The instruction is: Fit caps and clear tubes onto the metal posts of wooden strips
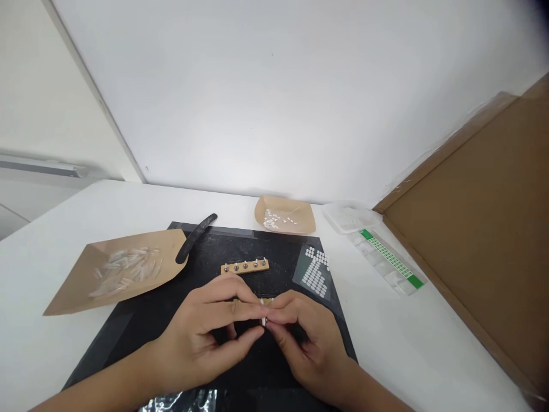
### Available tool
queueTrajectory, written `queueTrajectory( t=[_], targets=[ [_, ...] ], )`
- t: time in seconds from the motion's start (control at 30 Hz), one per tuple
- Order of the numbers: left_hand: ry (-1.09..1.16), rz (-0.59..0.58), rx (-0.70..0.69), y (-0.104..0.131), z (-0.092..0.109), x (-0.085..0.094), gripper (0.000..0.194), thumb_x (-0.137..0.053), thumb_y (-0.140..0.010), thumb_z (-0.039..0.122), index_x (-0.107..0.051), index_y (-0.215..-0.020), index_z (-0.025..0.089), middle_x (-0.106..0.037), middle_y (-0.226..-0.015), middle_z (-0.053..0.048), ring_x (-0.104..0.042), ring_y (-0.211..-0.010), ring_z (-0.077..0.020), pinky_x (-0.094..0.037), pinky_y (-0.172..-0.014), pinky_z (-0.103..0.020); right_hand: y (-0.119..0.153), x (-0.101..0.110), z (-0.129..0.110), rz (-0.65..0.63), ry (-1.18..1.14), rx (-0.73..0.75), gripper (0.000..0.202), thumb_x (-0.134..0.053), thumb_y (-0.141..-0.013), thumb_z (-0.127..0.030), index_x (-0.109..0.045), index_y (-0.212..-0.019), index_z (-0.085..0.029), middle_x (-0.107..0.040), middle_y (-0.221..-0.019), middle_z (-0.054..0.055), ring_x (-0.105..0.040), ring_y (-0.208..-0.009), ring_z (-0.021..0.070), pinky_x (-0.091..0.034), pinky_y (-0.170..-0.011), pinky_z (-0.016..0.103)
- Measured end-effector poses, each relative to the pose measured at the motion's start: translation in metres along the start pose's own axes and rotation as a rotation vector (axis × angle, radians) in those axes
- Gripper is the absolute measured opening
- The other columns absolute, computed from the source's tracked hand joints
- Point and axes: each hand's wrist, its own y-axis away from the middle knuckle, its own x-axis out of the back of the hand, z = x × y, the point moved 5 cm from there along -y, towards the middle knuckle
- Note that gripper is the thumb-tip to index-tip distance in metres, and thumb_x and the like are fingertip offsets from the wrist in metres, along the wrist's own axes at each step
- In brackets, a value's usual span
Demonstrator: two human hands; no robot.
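"What are you holding?"
"My left hand (210, 317) and right hand (311, 332) meet in a narrow pinch on a small white piece (263, 321), over the black mat (257, 372)."
"How would you steady it?"
"I'd press lightly, evenly. Just beyond is a half-hidden wooden strip (267, 301); farther back, the studded strip (245, 267)."

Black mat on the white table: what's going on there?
A person's bare left hand and bare right hand meet over the black mat, pinching a small white piece. Just beyond lies a yellowish strip with metal studs; a tan paper tray of translucent slivers sits to the left.
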Motion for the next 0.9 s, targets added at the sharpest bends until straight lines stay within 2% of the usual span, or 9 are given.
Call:
queueTrajectory(
  t=[0.1, 0.23, 0.43, 0.67, 0.9],
  targets=[
    [0.086, 0.011, 0.074, 0.004, -0.004, -0.002, 0.038, -0.069, -0.090, 0.002, -0.079, -0.122, 0.022, -0.074, -0.098, -0.009, -0.071, -0.082, -0.0170, -0.059, -0.056, -0.021, 0.003, 0.001, -0.001, 0.009, 0.095, 0.078, 0.024, -0.065, -0.094, 0.000, -0.066, -0.107, -0.020, -0.073, -0.100, 0.006, -0.072, -0.089, 0.0147, -0.060, -0.078, 0.025],
    [0.140, 0.011, 0.160, 0.006, -0.010, -0.003, 0.038, -0.067, -0.091, 0.001, -0.081, -0.118, 0.024, -0.075, -0.096, -0.008, -0.069, -0.069, -0.0114, -0.050, -0.046, -0.014, 0.006, 0.000, -0.002, 0.004, 0.262, 0.141, 0.023, -0.067, -0.093, 0.000, -0.066, -0.107, -0.019, -0.074, -0.100, 0.007, -0.072, -0.089, 0.0162, -0.061, -0.076, 0.027],
    [0.121, 0.022, 0.253, 0.007, -0.016, -0.004, 0.034, -0.070, -0.088, 0.002, -0.084, -0.108, 0.026, -0.076, -0.093, -0.006, -0.068, -0.063, -0.0098, -0.046, -0.044, -0.013, 0.004, -0.001, -0.013, 0.073, 0.503, 0.242, 0.015, -0.070, -0.092, -0.001, -0.068, -0.099, -0.014, -0.076, -0.092, 0.008, -0.072, -0.083, 0.0177, -0.060, -0.073, 0.029],
    [0.119, -0.001, 0.336, 0.009, -0.016, -0.005, 0.033, -0.069, -0.091, 0.005, -0.084, -0.108, 0.029, -0.076, -0.093, -0.005, -0.070, -0.064, -0.0092, -0.048, -0.045, -0.011, 0.004, -0.001, -0.016, 0.066, 0.581, 0.220, 0.015, -0.067, -0.093, -0.001, -0.070, -0.099, -0.014, -0.076, -0.091, 0.007, -0.069, -0.076, 0.0166, -0.055, -0.067, 0.030],
    [0.084, 0.047, 0.391, 0.012, -0.020, -0.006, 0.030, -0.072, -0.085, 0.004, -0.083, -0.101, 0.027, -0.074, -0.089, -0.002, -0.068, -0.061, -0.0078, -0.045, -0.042, -0.007, 0.002, -0.003, -0.020, 0.081, 0.608, 0.201, 0.016, -0.064, -0.095, -0.002, -0.071, -0.099, -0.015, -0.076, -0.089, 0.006, -0.069, -0.074, 0.0170, -0.053, -0.064, 0.029]
  ],
)
